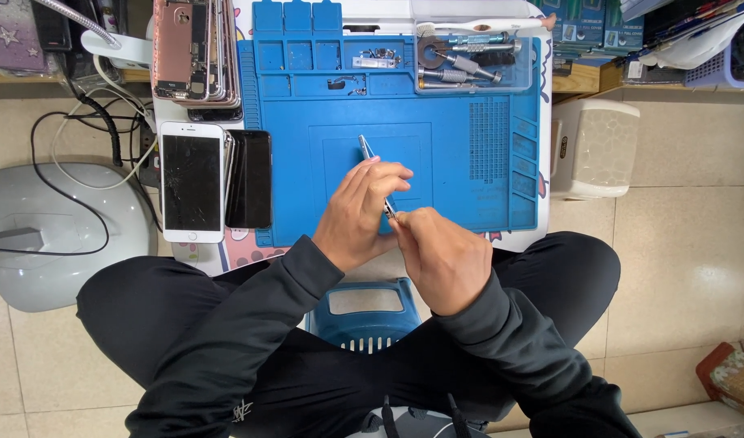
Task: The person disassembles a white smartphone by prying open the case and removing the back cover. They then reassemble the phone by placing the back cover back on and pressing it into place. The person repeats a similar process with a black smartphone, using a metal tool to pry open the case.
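My left hand point(357, 212) and my right hand point(437, 253) both hold a slim phone point(372, 165) on its edge above a blue repair mat point(453, 154). The left fingers wrap around the phone's side. At the phone's near end, the right fingertips pinch, possibly with a small tool that I cannot make out. Both sleeves are dark.
A white phone with a cracked screen point(192, 182) and a black phone point(250, 178) lie left of the mat. A stack of phone bodies point(195, 50) sits at back left. A clear tray of screwdrivers point(465, 61) is at back right. A white bin point(593, 148) stands to the right.
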